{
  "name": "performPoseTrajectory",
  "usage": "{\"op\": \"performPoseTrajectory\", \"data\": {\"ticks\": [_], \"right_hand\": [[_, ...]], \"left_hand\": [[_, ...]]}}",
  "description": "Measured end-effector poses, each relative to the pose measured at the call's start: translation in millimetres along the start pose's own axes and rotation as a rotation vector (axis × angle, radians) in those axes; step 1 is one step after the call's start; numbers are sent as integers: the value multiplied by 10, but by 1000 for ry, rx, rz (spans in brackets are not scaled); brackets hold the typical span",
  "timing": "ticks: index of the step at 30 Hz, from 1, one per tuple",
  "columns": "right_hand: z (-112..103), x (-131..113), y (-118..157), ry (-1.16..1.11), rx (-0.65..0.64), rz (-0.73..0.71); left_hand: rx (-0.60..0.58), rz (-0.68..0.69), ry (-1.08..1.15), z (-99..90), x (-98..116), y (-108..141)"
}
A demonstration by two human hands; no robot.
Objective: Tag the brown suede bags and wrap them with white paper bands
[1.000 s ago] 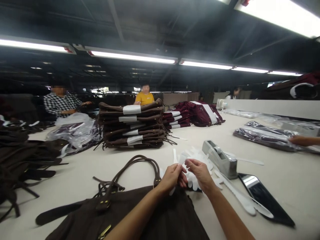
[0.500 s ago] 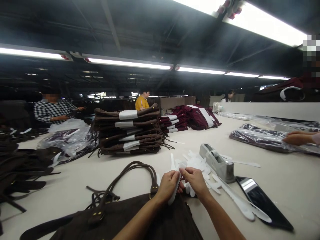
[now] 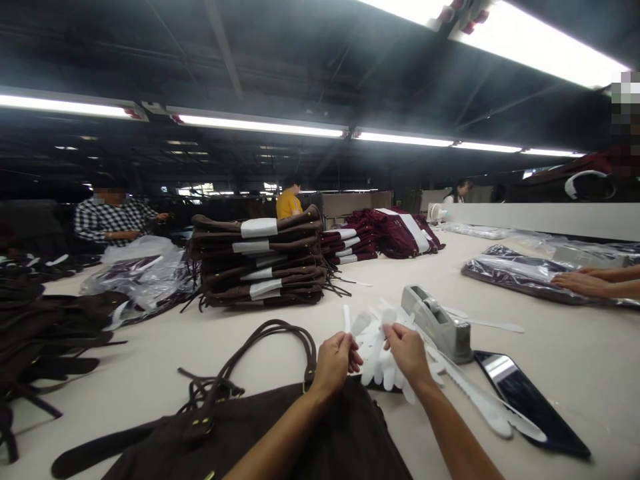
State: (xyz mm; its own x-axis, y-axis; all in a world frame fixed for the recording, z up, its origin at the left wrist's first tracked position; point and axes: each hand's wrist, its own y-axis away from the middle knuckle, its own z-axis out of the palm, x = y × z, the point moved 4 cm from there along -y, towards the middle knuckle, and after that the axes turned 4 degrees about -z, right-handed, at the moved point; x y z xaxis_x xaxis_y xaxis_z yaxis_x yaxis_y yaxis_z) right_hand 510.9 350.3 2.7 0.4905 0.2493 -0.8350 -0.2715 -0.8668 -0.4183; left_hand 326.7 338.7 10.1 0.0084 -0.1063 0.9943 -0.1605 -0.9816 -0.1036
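Note:
A dark brown bag (image 3: 300,440) with looped handles lies at the front of the table. Over its far edge, my left hand (image 3: 336,360) pinches a white plastic strip (image 3: 347,320) that points upward. My right hand (image 3: 407,350), just to the right, has thumb and finger closed on another white strip (image 3: 388,316) with a rounded end. Around and beneath my right hand lies a pile of white strips (image 3: 373,363). The grey tape dispenser (image 3: 440,327) stands right behind that hand.
A black phone (image 3: 533,403) and long white strips lie at right. Stacked brown bags (image 3: 260,263) and maroon bags (image 3: 400,233) stand farther back. Another person's hands (image 3: 595,281) rest on a plastic-wrapped bag (image 3: 515,275); more brown bags (image 3: 45,347) lie left.
My hands have moved apart, and the toothed strip between them no longer shows there. My right hand is now over the pile. The other person's hands have shifted left on the wrapped bag.

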Motion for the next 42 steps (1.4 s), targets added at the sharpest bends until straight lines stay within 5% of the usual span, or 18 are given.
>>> {"op": "performPoseTrajectory", "data": {"ticks": [5,11,23,29,42], "right_hand": [[-257,105,-91,2,223,35],[198,-306,185,-677,-299,141],[277,-271,226,-986,-274,290],[333,-394,319,-1054,-520,279],[219,-232,181,-1075,-202,345]], "left_hand": [[-72,-53,120,31,28,-25],[-218,-76,136,161,25,22],[-242,-51,94,211,79,95],[-389,-215,267,256,-21,108],[-325,-212,172,303,-23,114]]}}
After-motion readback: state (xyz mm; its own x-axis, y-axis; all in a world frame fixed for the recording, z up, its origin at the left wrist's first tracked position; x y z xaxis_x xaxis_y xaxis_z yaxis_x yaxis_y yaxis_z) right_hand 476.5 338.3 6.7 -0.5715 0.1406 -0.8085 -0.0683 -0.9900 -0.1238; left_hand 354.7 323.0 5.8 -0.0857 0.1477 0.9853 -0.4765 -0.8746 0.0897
